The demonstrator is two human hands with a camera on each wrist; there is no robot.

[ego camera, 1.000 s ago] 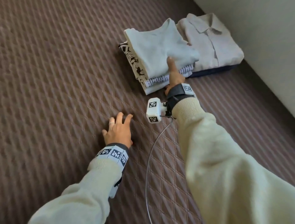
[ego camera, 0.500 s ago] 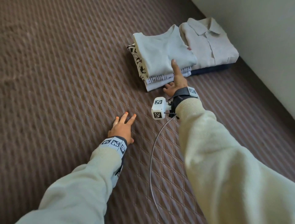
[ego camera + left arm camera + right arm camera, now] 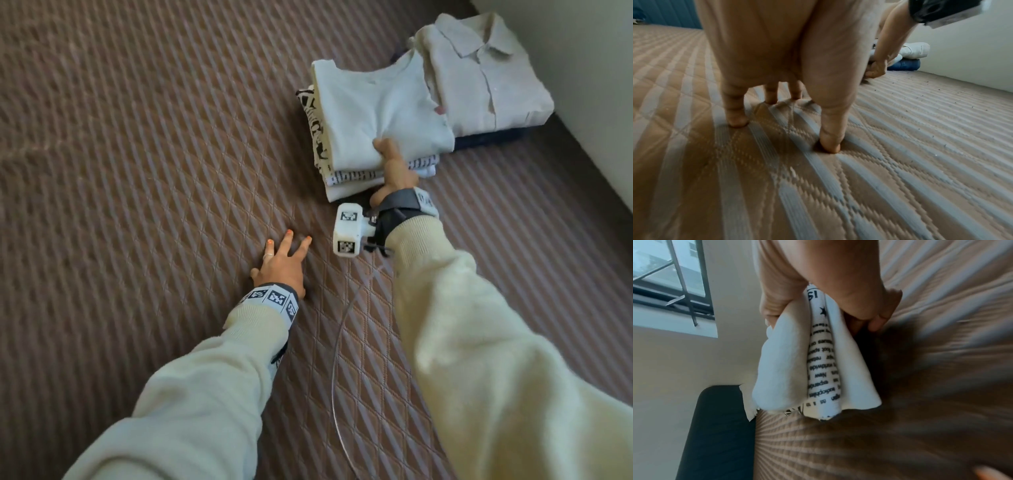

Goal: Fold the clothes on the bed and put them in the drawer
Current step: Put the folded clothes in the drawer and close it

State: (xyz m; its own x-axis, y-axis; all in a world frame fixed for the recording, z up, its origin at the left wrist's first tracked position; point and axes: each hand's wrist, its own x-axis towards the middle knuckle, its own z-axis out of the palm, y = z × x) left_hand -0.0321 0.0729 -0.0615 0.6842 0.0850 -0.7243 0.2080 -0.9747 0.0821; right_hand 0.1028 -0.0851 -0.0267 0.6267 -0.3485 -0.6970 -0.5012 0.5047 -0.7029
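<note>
A stack of folded clothes point(image 3: 373, 113), a pale top over printed white shirts, lies on the brown quilted bed point(image 3: 137, 171). My right hand point(image 3: 394, 164) grips the stack's near edge, thumb on top and fingers beneath; the right wrist view shows the cream and printed layers point(image 3: 818, 361) pinched between thumb and fingers. Beside it lies a second pile, a folded beige collared shirt point(image 3: 486, 72) on a dark blue garment point(image 3: 486, 137). My left hand point(image 3: 284, 257) presses on the bed with spread fingers point(image 3: 735, 116), holding nothing.
A pale wall point(image 3: 589, 68) runs along the bed's right edge behind the piles. A window point(image 3: 663, 280) and a dark headboard-like panel point(image 3: 715, 434) show in the right wrist view. A thin cable point(image 3: 339, 359) loops over the bed between my arms.
My right thumb lay pointing over the stack before; now thumb and fingers have closed on its near edge. My left hand stays planted on the bed.
</note>
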